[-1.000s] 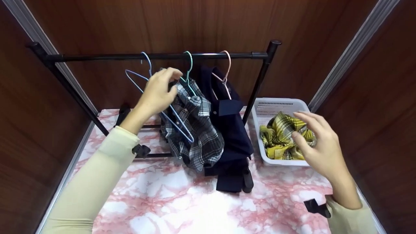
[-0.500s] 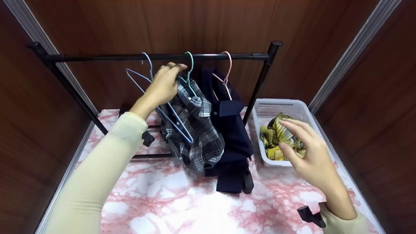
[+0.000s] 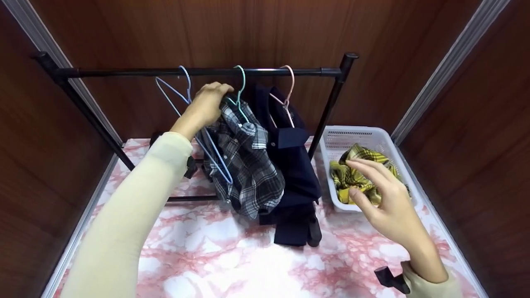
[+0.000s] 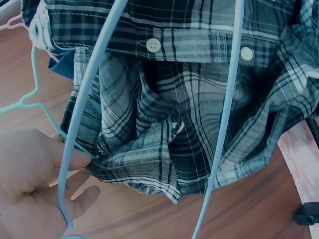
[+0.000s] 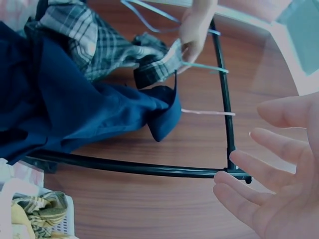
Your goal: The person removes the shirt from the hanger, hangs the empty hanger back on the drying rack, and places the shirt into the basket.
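My left hand [image 3: 205, 105] pinches the shoulder of a black-and-white plaid shirt [image 3: 256, 174] near the collar, beside the green hanger [image 3: 242, 82] that bears it. In the left wrist view, thumb and fingers meet at the shirt's edge, where the green hanger's arm ends. A bare blue hanger [image 3: 188, 80] hangs across that forearm, its wire in front of the shirt. On a pink hanger [image 3: 292, 82] to the right hangs a navy shirt [image 3: 296, 174]. My right hand [image 3: 385, 203] hovers with fingers spread and holds nothing, in front of the basket.
The black rack's rail [image 3: 136, 73] carries all three hangers. A white basket [image 3: 337, 203] with yellow plaid cloth [image 3: 352, 178] stands at right on the pink-and-white marbled surface [image 3: 215, 256]. Brown wood-look walls [image 3: 468, 136] enclose the sides and back.
My left hand has gone from hovering with parted fingers to pinching the plaid shirt's shoulder. The blue hanger has shifted slightly left. My right hand has drifted left and slightly down.
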Motion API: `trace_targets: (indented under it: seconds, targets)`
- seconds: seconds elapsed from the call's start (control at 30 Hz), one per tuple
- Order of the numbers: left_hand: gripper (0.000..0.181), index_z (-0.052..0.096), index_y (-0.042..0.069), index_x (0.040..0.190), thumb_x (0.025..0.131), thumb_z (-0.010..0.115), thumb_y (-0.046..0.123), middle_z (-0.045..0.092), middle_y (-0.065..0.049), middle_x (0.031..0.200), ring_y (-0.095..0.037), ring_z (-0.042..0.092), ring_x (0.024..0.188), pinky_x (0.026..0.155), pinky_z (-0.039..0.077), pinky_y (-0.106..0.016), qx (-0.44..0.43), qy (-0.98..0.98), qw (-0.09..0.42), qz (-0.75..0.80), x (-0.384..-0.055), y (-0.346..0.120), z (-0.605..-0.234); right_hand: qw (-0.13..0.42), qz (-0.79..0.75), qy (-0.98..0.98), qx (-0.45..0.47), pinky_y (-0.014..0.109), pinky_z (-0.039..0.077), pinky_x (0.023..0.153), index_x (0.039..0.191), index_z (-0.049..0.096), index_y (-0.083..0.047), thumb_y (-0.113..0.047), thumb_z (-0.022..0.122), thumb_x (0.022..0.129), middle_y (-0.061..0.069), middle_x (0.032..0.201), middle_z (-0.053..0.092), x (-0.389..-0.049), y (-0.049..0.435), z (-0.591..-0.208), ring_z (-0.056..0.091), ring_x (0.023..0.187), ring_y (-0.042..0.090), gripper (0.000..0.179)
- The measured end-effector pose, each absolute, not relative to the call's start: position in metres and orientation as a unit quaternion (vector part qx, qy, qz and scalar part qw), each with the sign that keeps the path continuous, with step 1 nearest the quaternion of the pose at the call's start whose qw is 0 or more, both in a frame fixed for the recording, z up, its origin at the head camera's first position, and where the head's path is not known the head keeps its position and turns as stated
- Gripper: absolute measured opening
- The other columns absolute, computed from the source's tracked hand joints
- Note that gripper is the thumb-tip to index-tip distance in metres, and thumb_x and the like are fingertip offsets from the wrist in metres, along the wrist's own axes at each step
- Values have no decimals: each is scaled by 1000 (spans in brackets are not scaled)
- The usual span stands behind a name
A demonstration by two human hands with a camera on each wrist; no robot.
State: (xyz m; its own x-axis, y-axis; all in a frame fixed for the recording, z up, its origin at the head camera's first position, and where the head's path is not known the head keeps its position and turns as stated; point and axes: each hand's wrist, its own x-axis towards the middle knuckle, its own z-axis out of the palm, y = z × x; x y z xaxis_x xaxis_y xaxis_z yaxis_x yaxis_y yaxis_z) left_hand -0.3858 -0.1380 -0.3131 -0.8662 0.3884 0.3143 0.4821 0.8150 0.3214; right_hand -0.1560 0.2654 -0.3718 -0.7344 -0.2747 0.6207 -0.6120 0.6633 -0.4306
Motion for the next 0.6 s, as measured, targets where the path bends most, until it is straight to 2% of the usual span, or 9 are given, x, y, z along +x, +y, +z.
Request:
trace_targets:
  seconds: [0.13,0.3,0.47,0.6]
  targets:
    - [61,62,1,140,84,50,-21,60,-25,141,-47,52,137,119,38,-54,-234,-943,123,-202,-386,-143,-314,257,320,-876,254,20,37,115,147,64,-14,0,77,92,0,147,62,-155,266,-373,57,137,19,59]
    - [53,66,1,134,87,51,-20,63,-24,132,-45,56,132,115,42,-54,-238,-938,138,-210,-385,-153,-316,268,315,-872,263,18,38,113,146,65,-15,1,77,91,3,144,65,-155,265,-374,59,134,19,59]
    - [39,70,-2,124,92,55,-17,67,-26,122,-47,62,123,108,46,-57,-247,-934,166,-198,-385,-162,-318,261,318,-873,261,18,38,112,146,65,-17,1,77,91,2,143,65,-155,266,-374,60,132,18,59]
    - [30,70,-1,119,94,60,-15,69,-26,117,-45,64,118,105,48,-55,-240,-939,166,-184,-385,-163,-317,260,318,-874,259,18,39,112,145,66,-15,2,76,91,2,143,65,-156,268,-375,60,132,18,58]
